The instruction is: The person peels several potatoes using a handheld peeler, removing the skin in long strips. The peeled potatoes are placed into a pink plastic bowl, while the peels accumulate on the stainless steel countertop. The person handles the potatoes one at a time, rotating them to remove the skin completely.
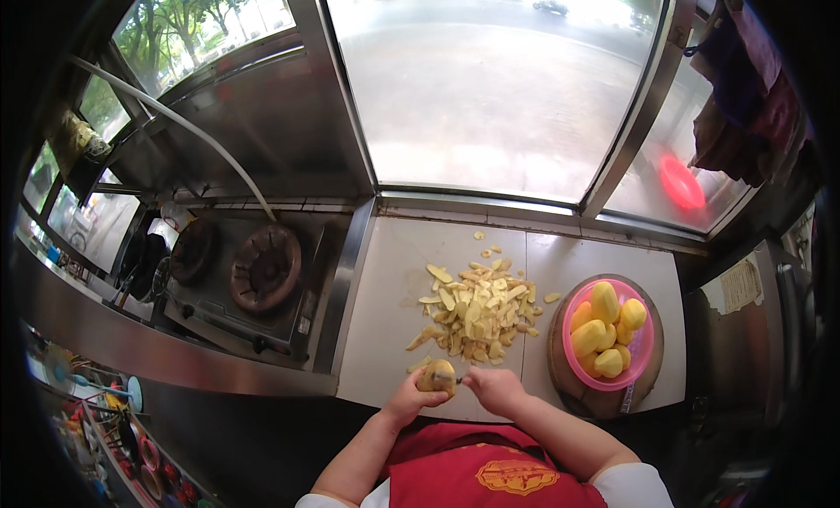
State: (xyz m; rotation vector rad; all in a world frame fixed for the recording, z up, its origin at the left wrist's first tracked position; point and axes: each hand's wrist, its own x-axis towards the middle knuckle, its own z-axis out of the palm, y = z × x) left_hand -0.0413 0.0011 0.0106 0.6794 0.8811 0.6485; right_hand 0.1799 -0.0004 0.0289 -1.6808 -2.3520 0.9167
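My left hand [410, 398] holds a partly peeled potato [438, 379] over the counter's front edge. Close at its right side, my right hand [493, 388] grips a small peeler [459, 380], whose blade lies against the potato; most of its handle is hidden in my fingers. Just beyond my hands, a heap of potato peelings [482, 304] spreads over the pale tiled counter [387, 278]. To the right, a pink plastic basket [569, 350] holds several peeled yellow potatoes [605, 302]. The basket rests on a round wooden chopping board [558, 377].
A gas stove [308, 272] with dark round burners [266, 268] stands to the left, behind a metal divider [348, 285]. A white hose [197, 127] runs down to it. Large windows [485, 114] rise behind the counter. Cloths [741, 94] hang at upper right, above a dark appliance [741, 324].
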